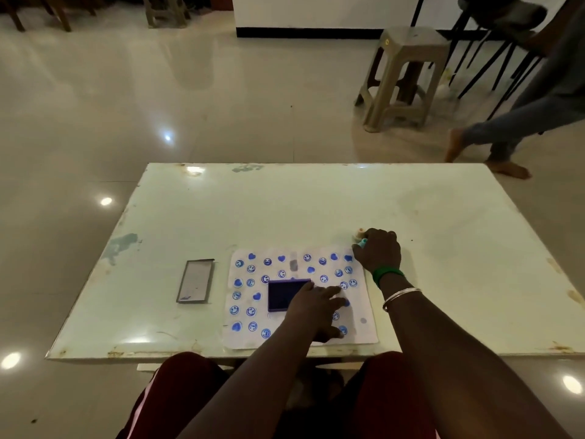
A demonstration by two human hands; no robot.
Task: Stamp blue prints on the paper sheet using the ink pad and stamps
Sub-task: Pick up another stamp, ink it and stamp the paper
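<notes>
Blue ink pad point(288, 295) uncovered, on paper sheet point(247, 339)

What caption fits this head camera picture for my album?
Left hand steadies the stamped paper sheet by the ink pad; right hand reaches stamps.

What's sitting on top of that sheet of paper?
On the paper sheet lie many blue smiley and heart prints, the open ink pad and the left hand, which hides part of the pad and some prints.
</notes>
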